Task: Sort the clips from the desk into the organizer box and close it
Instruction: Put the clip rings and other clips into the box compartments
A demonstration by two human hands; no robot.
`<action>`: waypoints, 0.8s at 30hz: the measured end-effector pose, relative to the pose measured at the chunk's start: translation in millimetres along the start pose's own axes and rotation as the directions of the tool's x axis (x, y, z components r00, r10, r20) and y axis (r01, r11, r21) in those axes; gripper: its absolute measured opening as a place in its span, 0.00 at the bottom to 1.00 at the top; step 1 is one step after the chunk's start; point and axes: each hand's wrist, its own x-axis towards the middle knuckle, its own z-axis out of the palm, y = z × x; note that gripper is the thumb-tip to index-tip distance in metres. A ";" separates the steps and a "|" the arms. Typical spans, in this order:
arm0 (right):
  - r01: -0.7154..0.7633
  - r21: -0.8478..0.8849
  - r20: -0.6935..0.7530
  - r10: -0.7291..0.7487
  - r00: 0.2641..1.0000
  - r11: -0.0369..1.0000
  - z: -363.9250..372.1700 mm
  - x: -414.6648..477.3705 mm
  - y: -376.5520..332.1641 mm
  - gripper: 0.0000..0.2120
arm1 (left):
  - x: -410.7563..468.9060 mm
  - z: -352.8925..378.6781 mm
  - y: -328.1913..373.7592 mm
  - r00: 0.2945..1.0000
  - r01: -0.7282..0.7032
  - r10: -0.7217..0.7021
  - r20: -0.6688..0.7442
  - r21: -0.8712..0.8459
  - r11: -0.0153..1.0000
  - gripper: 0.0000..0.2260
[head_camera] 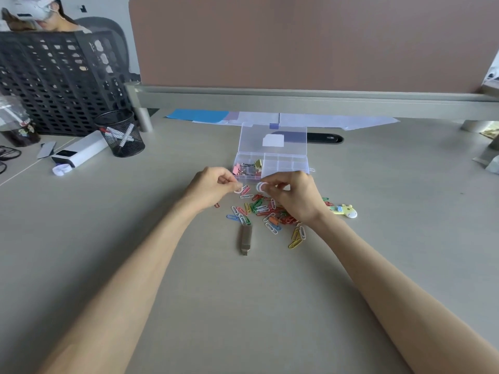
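Observation:
A clear plastic organizer box (286,164) stands open on the desk, lid (272,137) tipped back. Pink and gold binder clips (247,168) fill its left compartment. Several coloured paper clips (266,210) lie scattered just in front of it. My left hand (209,186) pinches a small pale ring-shaped clip (238,189) at its fingertips, close to the box's front left corner. My right hand (293,194) pinches small round pale clips (261,187), hovering over the paper clip pile and hiding part of it.
A metal USB stick (245,238) lies before the pile and a yellow giraffe-shaped clip (345,210) to its right. A black mesh pen cup (121,133), a white device (79,152) and a black crate (54,79) are at the left. Papers (270,118) lie under the partition rail.

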 end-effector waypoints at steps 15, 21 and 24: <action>0.040 -0.192 -0.051 -0.051 0.997 0.981 -18.6 46.7 13.7 0.04 | 43.1 12.6 28.2 0.973 -0.140 0.170 0.154 -0.191 0.972 0.04; 0.027 -0.354 0.043 -0.012 0.999 0.935 -43.5 55.7 25.2 0.06 | 54.8 14.1 20.9 0.900 -0.435 0.410 0.146 0.314 0.844 0.03; 0.083 -0.456 0.161 -0.009 0.987 0.886 -44.2 54.6 23.6 0.09 | 56.5 12.3 20.4 0.900 -0.437 0.394 0.188 0.363 0.823 0.03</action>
